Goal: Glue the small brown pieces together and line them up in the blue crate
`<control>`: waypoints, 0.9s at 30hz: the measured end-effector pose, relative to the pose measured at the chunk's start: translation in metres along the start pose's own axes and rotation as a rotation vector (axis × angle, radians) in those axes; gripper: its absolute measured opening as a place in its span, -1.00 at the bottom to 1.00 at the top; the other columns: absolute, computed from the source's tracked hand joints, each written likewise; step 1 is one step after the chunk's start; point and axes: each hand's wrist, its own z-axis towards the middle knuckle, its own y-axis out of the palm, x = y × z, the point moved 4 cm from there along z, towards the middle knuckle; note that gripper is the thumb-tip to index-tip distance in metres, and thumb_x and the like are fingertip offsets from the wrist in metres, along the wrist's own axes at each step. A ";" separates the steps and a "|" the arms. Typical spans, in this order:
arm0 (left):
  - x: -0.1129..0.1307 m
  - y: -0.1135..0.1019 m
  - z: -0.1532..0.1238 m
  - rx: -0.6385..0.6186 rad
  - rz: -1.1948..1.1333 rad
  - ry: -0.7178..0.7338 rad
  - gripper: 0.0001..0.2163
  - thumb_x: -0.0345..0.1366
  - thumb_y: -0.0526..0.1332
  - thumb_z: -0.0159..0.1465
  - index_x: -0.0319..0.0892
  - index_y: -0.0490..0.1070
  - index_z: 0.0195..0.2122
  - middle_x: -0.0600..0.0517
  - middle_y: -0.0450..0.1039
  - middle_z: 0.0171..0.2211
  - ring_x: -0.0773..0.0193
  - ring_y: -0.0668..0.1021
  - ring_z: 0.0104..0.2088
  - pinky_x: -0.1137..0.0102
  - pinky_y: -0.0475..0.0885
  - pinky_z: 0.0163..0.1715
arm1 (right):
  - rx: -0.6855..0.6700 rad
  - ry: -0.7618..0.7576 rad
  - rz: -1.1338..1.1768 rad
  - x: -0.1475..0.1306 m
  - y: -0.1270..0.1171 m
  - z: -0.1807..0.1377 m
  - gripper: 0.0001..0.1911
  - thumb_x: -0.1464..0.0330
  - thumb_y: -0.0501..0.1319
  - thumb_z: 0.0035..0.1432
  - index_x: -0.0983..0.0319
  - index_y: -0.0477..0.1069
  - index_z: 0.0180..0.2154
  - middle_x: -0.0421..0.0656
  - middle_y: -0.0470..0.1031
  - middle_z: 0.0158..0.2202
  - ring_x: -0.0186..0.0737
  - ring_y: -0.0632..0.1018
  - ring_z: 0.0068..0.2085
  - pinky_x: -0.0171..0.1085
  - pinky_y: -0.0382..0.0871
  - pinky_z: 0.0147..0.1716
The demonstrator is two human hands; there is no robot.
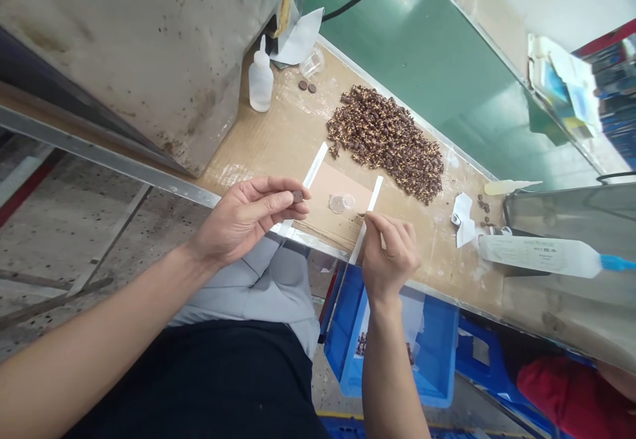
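Note:
My left hand (248, 217) pinches a small dark brown disc (297, 196) between thumb and fingers, above the near edge of the workbench. My right hand (391, 247) is closed in a pinch over the right white tape strip (372, 200). A tiny dark thing shows at its fingertips, too small to name. Between the hands, a small clear round dish (336, 203) lies on a tan board marked off by the tape. Beyond them spreads a large pile of small dark brown parts with gold-coloured pins (385, 138).
A white squeeze bottle (261, 81) stands at the back left, near two dark discs (307, 87) and a clear cup (312, 63). On the right lie a large blue-tipped bottle (541, 255) and crumpled white paper (463, 219). Below the bench is a blue bin (432, 366). A red sleeve (561, 392) shows lower right.

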 end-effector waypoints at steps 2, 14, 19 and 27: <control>0.000 0.000 0.000 0.007 0.009 -0.001 -0.82 -0.32 0.69 0.36 -0.20 0.87 -0.05 -0.11 0.86 -0.04 0.22 0.85 -0.15 0.45 0.81 -0.03 | 0.028 -0.001 -0.005 0.000 -0.002 -0.001 -0.86 0.45 0.39 0.62 0.11 0.73 -0.01 -0.12 0.84 -0.12 -0.08 0.78 -0.16 -0.07 0.62 -0.04; 0.003 0.004 -0.006 0.046 0.042 -0.042 -0.77 -0.29 0.72 0.32 -0.18 0.87 -0.04 -0.08 0.84 -0.10 0.25 0.84 -0.20 0.50 0.79 -0.07 | 0.045 0.129 0.104 -0.004 -0.018 -0.005 -0.87 0.36 0.42 0.60 0.07 0.79 -0.05 -0.15 0.85 -0.13 -0.06 0.79 -0.14 -0.03 0.64 -0.05; 0.000 0.013 -0.018 0.023 0.071 -0.099 -0.81 -0.23 0.70 0.36 -0.15 0.88 -0.06 -0.10 0.85 -0.11 0.25 0.84 -0.17 0.53 0.78 -0.03 | 0.286 0.733 0.722 -0.011 -0.035 0.002 -0.83 0.19 0.64 0.40 0.07 0.79 -0.07 -0.17 0.76 -0.17 -0.14 0.70 -0.18 -0.11 0.65 -0.13; -0.005 0.063 -0.032 -0.143 0.080 -0.206 -0.84 -0.16 0.68 0.38 -0.08 0.89 -0.10 -0.10 0.85 -0.13 0.26 0.83 -0.24 0.53 0.76 -0.13 | 0.261 1.239 1.808 -0.050 -0.014 0.014 -0.58 0.25 0.83 0.14 0.04 0.65 -0.15 -0.34 0.35 -0.31 -0.34 0.31 -0.34 -0.41 0.46 -0.33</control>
